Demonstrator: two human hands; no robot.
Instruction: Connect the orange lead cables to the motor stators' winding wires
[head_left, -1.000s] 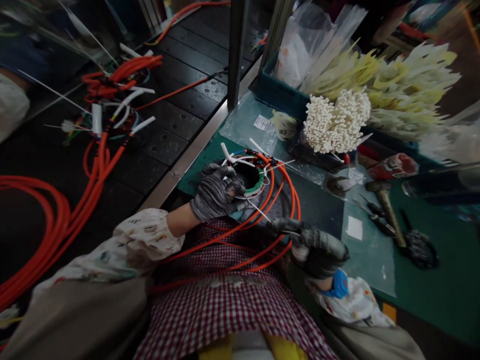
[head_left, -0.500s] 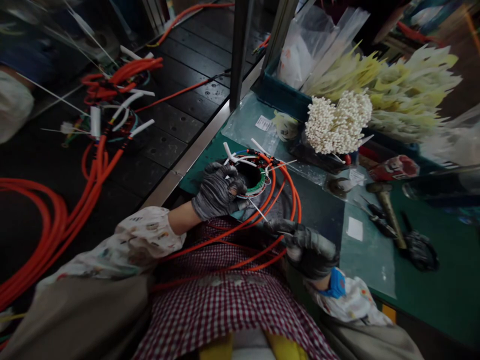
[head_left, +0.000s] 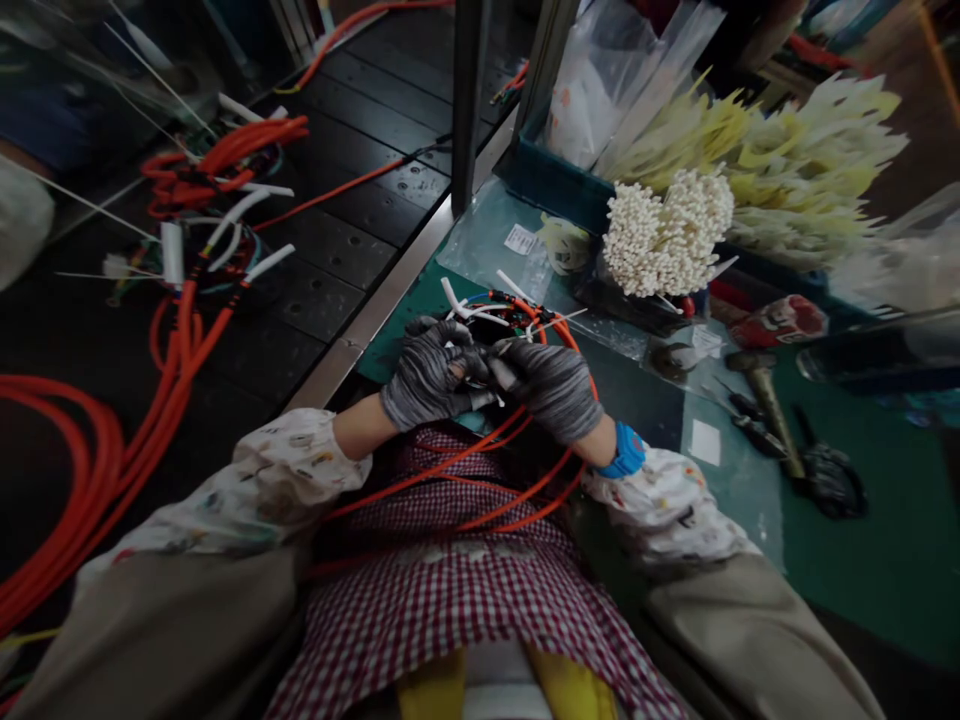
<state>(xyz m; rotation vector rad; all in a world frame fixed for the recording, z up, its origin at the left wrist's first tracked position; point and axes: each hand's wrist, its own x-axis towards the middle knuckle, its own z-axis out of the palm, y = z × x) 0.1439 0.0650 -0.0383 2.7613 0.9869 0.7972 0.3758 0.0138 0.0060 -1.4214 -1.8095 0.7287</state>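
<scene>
Both hands wear grey striped knit gloves and meet at the near side of a ring-shaped stator (head_left: pixel 517 322), which has orange cables, white sleeves and thin white ties around its rim. My left hand (head_left: pixel 431 375) is closed on the ring's near left edge. Pressed against it, my right hand (head_left: pixel 547 385) has its fingers pinched together; what lies between them is hidden. A short white tie end pokes out below the fingers. Orange cables (head_left: pixel 465 460) run from the stator under my right hand and over the checked apron (head_left: pixel 450 590).
To the left, another stator (head_left: pixel 225 250) with thick orange cables (head_left: pixel 71 430) rests on dark metal slats. On the green bench at right are a hammer (head_left: pixel 772 415), cutters (head_left: pixel 754 425), a tape roll (head_left: pixel 675 358) and a bundle of white-tipped ties (head_left: pixel 664 235). A metal post (head_left: pixel 469 110) rises behind.
My right hand has moved up and left from the cables to the ring, against my left hand, covering its near side. My left hand stays in place. The view has shifted slightly.
</scene>
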